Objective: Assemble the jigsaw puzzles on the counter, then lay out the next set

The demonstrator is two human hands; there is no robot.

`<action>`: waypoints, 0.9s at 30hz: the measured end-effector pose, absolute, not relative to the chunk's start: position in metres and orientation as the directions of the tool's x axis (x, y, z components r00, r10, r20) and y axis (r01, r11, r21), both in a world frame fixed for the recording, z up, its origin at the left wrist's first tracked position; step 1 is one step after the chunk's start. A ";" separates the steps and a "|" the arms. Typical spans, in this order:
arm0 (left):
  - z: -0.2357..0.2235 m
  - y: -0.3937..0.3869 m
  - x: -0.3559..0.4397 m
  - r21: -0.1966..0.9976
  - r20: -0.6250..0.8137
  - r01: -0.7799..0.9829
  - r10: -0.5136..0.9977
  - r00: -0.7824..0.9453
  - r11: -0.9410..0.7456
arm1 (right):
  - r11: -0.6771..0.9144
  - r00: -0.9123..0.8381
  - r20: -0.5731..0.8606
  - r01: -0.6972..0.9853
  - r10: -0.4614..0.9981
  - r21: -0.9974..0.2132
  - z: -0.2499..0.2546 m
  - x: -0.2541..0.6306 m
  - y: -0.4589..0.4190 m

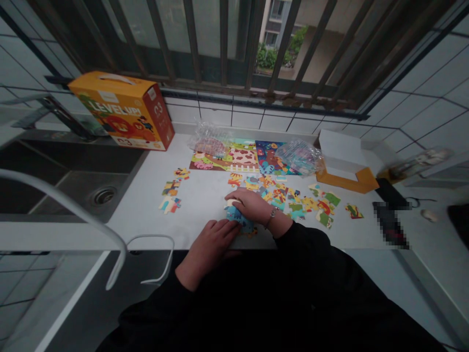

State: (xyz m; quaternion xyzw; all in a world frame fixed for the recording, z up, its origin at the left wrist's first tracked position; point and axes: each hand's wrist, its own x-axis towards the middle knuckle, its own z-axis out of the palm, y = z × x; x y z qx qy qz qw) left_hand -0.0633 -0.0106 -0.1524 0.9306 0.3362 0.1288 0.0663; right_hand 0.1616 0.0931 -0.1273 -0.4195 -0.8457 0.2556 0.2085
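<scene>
Blue jigsaw puzzle pieces lie on the white counter close to its front edge, partly hidden under my hands. My right hand, with a bracelet at the wrist, curls its fingers over the top piece, which has a pale upper edge. From the lower left, my left hand presses its closed fingers against the blue pieces. A small yellow bit of puzzle shows below them. To the right lie several loose colourful puzzle pieces in a heap. A short column of pieces is off to the left.
Behind are two picture sheets with clear plastic bags on them. An orange box stands back left beside the sink. An opened white-and-orange box sits at right. A white cable crosses the left side.
</scene>
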 end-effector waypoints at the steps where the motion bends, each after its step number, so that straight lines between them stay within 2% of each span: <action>1: -0.153 -0.011 -0.063 0.212 0.197 0.608 0.643 0.740 -0.765 | 0.515 -0.549 0.150 0.606 0.822 -0.607 -0.130 0.162 0.091; 8: -0.157 -0.009 -0.064 0.222 0.227 0.606 0.645 0.730 -0.764 | 0.580 -0.573 0.196 0.628 0.796 -0.520 -0.141 0.158 0.080; 17: -0.160 -0.004 -0.065 0.277 0.314 0.569 0.632 0.708 -0.775 | 0.546 -0.530 0.154 0.752 0.834 -0.370 -0.138 0.151 0.069; 22: -0.157 -0.004 -0.065 0.286 0.296 0.571 0.638 0.711 -0.770 | 0.493 -0.443 0.217 0.800 0.870 -0.342 -0.125 0.168 0.048; 27: -0.160 -0.005 -0.067 0.244 0.286 0.596 0.644 0.709 -0.765 | 0.379 -0.308 0.243 0.857 0.920 -0.350 -0.125 0.220 0.021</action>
